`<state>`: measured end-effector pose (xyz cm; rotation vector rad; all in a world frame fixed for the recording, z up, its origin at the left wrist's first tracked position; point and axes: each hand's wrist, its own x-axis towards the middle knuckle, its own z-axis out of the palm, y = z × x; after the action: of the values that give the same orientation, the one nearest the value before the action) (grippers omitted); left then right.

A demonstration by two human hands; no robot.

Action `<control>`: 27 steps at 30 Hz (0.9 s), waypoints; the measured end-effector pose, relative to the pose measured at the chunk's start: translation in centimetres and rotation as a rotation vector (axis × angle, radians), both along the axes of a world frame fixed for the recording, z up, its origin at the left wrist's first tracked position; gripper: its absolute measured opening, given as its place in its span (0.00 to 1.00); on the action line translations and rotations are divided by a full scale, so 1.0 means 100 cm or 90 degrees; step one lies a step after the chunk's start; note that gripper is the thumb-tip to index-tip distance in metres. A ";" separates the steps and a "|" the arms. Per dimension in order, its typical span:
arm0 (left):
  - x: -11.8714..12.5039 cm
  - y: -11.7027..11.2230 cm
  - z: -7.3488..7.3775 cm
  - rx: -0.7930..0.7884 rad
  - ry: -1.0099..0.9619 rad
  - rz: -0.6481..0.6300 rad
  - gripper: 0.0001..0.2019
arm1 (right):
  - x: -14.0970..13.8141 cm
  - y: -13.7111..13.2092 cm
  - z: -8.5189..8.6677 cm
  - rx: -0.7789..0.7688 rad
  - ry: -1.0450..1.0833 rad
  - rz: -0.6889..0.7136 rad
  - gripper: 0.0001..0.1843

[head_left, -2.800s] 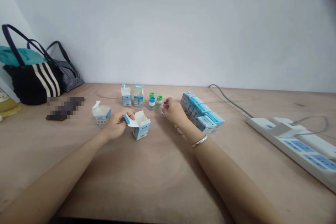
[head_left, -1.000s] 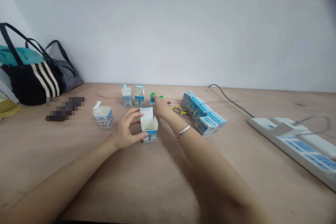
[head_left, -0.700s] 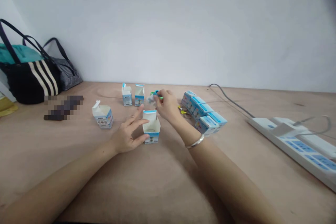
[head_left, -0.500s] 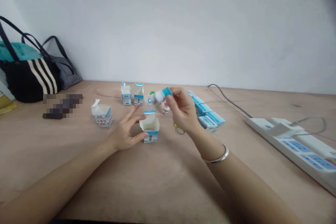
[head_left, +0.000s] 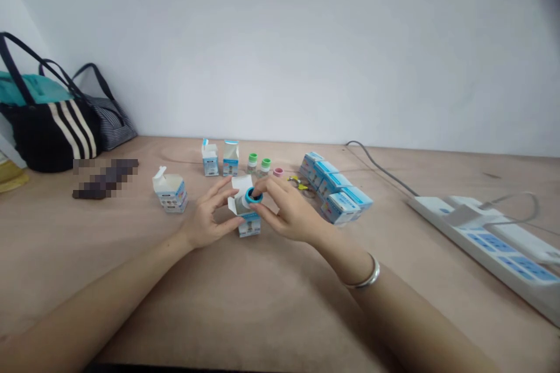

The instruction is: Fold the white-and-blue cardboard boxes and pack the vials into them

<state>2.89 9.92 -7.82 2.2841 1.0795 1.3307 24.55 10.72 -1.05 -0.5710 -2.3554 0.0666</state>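
My right hand (head_left: 286, 210) pinches a small glass vial with a blue cap (head_left: 252, 196) and holds it in the mouth of an open white and blue carton (head_left: 249, 225). My left hand (head_left: 205, 213) grips that carton from the left, its fingers on the raised flap. Behind them stand two vials with green caps (head_left: 252, 159) (head_left: 265, 164) and a pink-capped vial (head_left: 278, 172). Two open cartons (head_left: 210, 159) (head_left: 230, 159) stand further back, a third (head_left: 170, 191) sits to the left, and several closed cartons (head_left: 336, 193) form a row on the right.
Small yellow and metal rings (head_left: 300, 182) lie beside the closed cartons. A pixelated dark object (head_left: 105, 178) and black striped bags (head_left: 52, 128) are on the left of the wooden table (head_left: 280, 303). A white power strip (head_left: 485, 239) and its grey cable lie on the right.
My right hand has lowered the blue-capped vial from the air to the carton's mouth. My left hand has closed in and taken hold of the carton.
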 end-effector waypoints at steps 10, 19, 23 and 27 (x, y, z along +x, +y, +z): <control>0.002 -0.004 0.001 0.009 0.000 0.000 0.26 | -0.007 0.002 -0.016 0.006 -0.090 -0.039 0.12; 0.003 -0.003 0.003 0.043 0.030 -0.003 0.28 | 0.027 0.015 -0.006 -0.122 -0.119 -0.410 0.12; 0.001 -0.002 0.005 0.167 0.106 0.066 0.29 | 0.035 0.016 -0.022 -0.236 -0.320 -0.566 0.08; 0.001 -0.002 0.008 0.331 0.221 0.105 0.22 | 0.033 0.015 -0.034 -0.262 -0.338 -0.602 0.14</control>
<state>3.00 9.74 -7.03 2.9501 1.1491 1.4446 27.86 12.18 -4.46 -2.0474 -2.2916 -0.0410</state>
